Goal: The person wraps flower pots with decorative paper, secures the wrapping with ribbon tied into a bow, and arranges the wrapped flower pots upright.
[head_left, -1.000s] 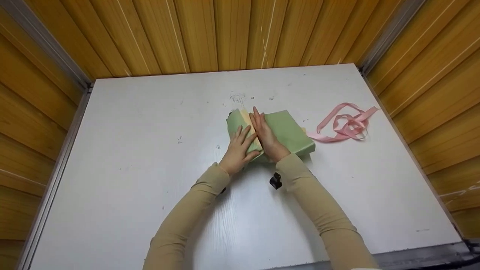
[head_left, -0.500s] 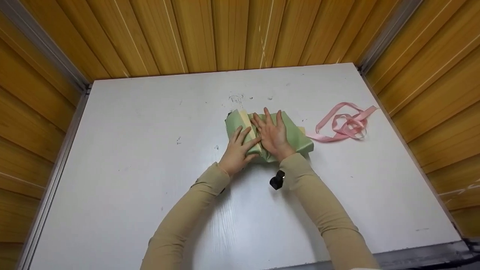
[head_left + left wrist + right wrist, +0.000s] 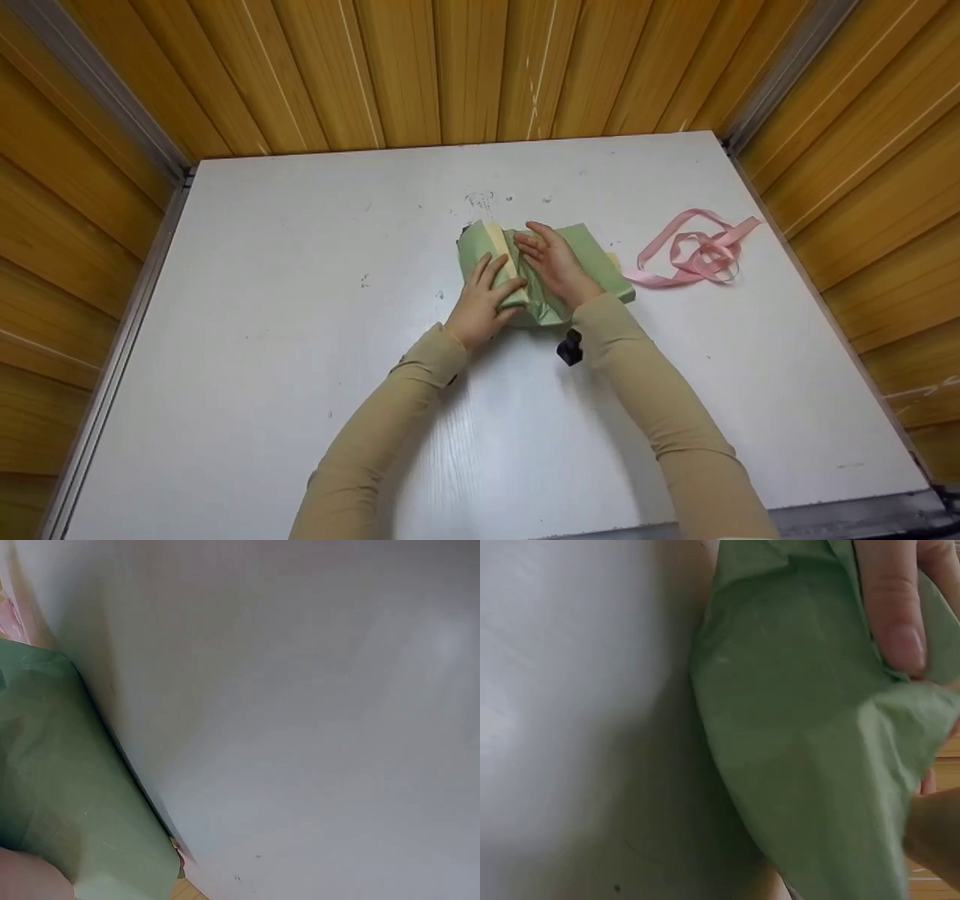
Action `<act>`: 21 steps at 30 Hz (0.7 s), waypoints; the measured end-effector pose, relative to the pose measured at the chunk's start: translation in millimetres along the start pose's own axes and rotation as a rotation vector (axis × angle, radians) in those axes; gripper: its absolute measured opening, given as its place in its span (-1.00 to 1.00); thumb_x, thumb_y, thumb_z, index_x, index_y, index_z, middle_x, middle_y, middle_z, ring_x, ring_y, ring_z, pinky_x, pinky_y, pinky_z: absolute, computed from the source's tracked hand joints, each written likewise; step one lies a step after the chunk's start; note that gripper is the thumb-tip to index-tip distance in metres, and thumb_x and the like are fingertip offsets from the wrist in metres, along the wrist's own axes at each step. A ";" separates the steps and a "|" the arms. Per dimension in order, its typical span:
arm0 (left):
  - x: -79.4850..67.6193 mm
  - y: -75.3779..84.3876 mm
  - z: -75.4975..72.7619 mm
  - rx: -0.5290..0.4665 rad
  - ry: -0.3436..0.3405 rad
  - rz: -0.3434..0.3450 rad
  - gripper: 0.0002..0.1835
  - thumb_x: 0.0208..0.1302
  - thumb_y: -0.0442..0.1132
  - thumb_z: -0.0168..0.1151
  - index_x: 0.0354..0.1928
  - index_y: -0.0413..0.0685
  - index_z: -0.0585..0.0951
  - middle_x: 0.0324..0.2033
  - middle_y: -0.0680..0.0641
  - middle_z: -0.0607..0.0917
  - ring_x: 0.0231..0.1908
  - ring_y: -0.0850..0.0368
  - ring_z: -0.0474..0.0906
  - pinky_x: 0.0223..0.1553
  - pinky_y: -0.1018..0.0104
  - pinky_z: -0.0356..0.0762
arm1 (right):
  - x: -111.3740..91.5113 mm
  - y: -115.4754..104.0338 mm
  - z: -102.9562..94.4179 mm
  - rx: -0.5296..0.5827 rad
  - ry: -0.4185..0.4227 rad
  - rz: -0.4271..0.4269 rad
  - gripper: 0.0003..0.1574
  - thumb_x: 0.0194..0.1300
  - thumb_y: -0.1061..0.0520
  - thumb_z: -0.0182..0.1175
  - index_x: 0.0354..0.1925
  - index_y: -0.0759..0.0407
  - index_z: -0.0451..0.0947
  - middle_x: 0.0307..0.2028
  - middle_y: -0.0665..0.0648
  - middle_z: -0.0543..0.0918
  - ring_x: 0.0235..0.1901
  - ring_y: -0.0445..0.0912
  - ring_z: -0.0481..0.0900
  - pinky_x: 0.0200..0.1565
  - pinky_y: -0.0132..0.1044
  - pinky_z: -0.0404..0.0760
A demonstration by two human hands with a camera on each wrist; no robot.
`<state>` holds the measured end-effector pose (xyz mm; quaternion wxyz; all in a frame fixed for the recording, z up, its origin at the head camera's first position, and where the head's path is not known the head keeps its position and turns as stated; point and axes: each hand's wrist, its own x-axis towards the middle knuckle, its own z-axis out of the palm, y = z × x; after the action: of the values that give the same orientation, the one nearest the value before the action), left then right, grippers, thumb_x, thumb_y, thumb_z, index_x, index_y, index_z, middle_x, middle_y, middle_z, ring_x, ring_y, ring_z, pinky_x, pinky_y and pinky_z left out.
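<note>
On the surface (image 3: 247,390) sits a green package (image 3: 598,256), contents hidden. The left hand (image 3: 480,306) lies spread on it, the right hand (image 3: 559,266) loosely extended.

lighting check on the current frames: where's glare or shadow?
Head: pale sheen on the white table between the sleeves, soft shadows beside both. Left wrist: dim, faint bright patch upper right, shadow along the green wrapping's edge. Right wrist: brighter glare at the left edge, broad dark shadow beside the wrapping.
</note>
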<state>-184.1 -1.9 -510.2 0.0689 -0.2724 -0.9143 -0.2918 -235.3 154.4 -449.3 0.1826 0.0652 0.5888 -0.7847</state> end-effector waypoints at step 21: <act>-1.2 1.5 -3.0 -0.017 -0.065 -0.051 -0.55 0.31 -0.01 0.16 0.23 0.16 0.46 0.41 -0.18 0.12 0.45 -0.19 -0.14 0.43 -0.04 -0.11 | -13.0 -44.0 -95.5 -0.875 0.184 0.363 0.13 0.29 -0.14 0.06 0.44 0.37 -0.32 0.42 0.41 -0.06 0.38 0.16 0.00 0.41 -0.06 0.01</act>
<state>-182.4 -3.2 -507.4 0.0294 -0.2587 -0.9202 -0.2922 -250.0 258.2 -434.1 0.2742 0.1532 0.8564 -0.4098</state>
